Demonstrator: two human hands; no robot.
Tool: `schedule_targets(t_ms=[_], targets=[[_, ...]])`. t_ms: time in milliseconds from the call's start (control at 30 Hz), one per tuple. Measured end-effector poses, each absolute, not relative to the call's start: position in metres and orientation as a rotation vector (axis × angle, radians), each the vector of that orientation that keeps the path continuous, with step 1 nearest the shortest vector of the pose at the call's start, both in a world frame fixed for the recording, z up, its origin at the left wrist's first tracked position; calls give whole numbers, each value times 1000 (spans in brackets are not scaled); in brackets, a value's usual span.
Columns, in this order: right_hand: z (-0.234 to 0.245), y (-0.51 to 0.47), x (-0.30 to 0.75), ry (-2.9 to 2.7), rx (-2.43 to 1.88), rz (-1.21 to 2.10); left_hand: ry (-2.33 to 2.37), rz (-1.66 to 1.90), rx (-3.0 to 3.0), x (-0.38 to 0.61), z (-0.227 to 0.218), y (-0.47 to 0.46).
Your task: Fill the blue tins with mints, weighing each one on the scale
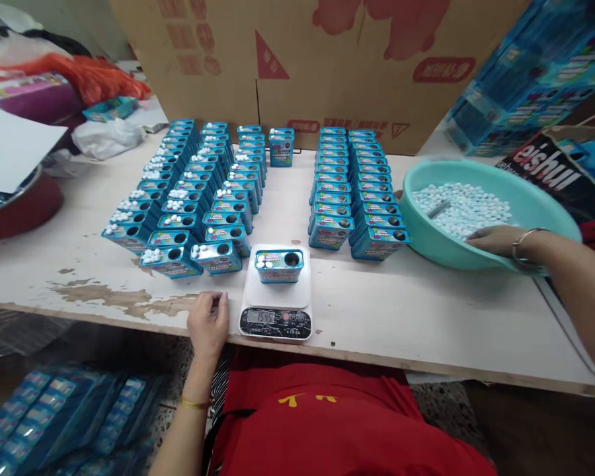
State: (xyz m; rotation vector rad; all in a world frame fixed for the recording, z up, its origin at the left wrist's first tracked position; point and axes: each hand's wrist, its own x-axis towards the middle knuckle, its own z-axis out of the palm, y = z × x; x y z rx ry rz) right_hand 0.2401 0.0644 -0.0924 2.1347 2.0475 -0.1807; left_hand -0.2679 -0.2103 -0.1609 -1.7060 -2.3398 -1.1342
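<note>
My left hand [208, 322] rests at the table's front edge, left of the scale, its fingers curled in and thumb raised; nothing shows in it. A blue candy box [278, 266] with a round hole in its top and a few white candies on it stands on the white digital kitchen scale [276, 299]. The display appears to read 154.5. On the right, my right hand [496, 240] reaches over the rim of a green basin [540, 198]. Its bent fingers are together against the white and pale blue candies [463, 206]; the fingertips' underside is hidden.
Rows of blue boxes [171, 263] topped with candies stand on the left. More box rows [330, 228] stand right of centre. A scoop [438, 210] lies among the candies. A large cardboard box [297, 66] closes off the back. Wrapped packs [39, 410] sit low at left.
</note>
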Motion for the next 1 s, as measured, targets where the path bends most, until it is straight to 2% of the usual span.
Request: schedule_targets(t_ms=[167, 300, 467, 600, 833, 1000], targets=[[-112, 70, 228, 1878, 2143, -509, -2311, -1152, -1714, -267, -156, -211], [-110, 72, 228, 1855, 2167, -615, -2124, -1201, -1772, -253, -122, -209], [-111, 74, 229, 1857, 2201, -650, -1819, -843, -2041, -224, -70, -196], [-114, 75, 228, 1850, 2210, -654, -1802, -613, -2149, -212, -60, -186], [-116, 74, 227, 1833, 2209, -617, -1749, -616, -2353, -200, -57, -167], [-111, 74, 224, 1830, 2200, -567, -1837, -774, -2085, -208, -52, -168]])
